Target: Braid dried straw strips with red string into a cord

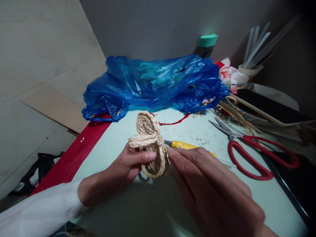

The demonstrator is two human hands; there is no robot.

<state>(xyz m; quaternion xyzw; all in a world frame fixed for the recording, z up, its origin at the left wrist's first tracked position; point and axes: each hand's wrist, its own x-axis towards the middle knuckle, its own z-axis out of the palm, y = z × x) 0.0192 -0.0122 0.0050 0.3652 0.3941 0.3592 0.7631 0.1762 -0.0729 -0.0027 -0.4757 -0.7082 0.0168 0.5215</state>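
Currently, a beige braided-straw slipper shape [148, 140] is pinched by the left hand [132, 161] over the pale-green bench [98, 161]; its three-o'clock edge is apparently being worked by the right hand [209, 179], fingers bunched, contents unclear; steady bracing seems needed.

Two hands [125, 163] [209, 181], one slipper [147, 141] — one pair of scissors [234, 135]

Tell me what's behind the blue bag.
Behind the blue bag, a green-capped container pokes up, with the gray wall beyond. The container's lower part is hidden; anything else the bag covers can't be seen.
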